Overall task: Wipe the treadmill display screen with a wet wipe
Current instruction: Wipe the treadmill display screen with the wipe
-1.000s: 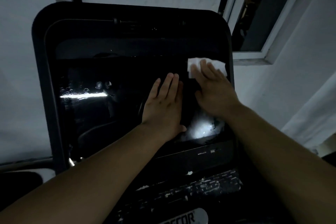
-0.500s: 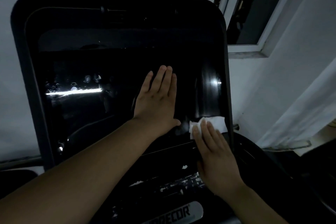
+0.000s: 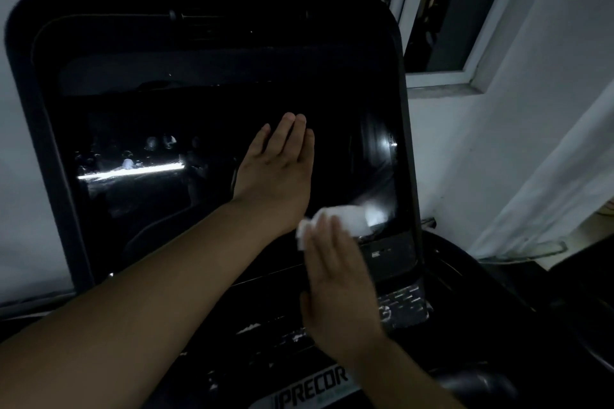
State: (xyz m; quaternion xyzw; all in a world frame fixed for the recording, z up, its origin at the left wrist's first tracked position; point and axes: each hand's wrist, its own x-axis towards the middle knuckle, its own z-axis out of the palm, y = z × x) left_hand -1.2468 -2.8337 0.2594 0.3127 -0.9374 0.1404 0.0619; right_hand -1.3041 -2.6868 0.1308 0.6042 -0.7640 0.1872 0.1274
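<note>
The treadmill's black display screen (image 3: 166, 129) fills the middle of the dim view, glossy and streaked with reflections. My left hand (image 3: 277, 169) lies flat on the glass near its centre, fingers together, holding nothing. My right hand (image 3: 339, 279) presses a white wet wipe (image 3: 345, 219) against the screen's lower right corner, fingers flat over the wipe's near edge. The wipe is blurred with motion.
Below the screen is the black console (image 3: 392, 256) with worn buttons and a brand label (image 3: 309, 388). A white wall and a window frame (image 3: 442, 80) lie to the right, with a pale curtain (image 3: 548, 176) hanging at the far right.
My right hand slid the wipe down the screen's right side, from the upper right to the lower right corner, then slightly left. My left hand stayed flat on the glass.
</note>
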